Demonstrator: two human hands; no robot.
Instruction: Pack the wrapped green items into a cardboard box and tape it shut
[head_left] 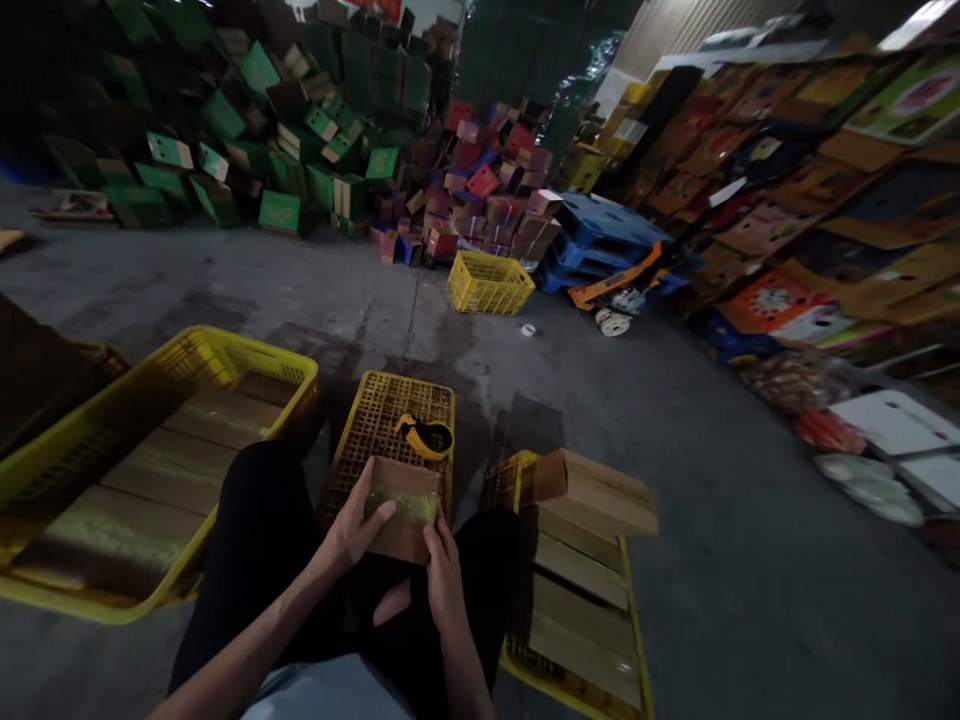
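A small brown cardboard box [403, 505] with a shiny taped top rests over my knees, against an upturned yellow crate [375, 430]. My left hand [352, 530] grips its left side, thumb on top. Fingers of my right hand [444, 575] press on its lower right corner. A yellow tape dispenser [424, 436] lies on the crate just beyond the box.
A large yellow crate [97, 430] at my left holds flat cardboard packs. At my right, another yellow crate [600, 690] carries stacked brown boxes [592, 500]. Further off stand a yellow basket [489, 282], blue pallets [604, 225], a pallet jack [615, 290] and heaps of green and red cartons.
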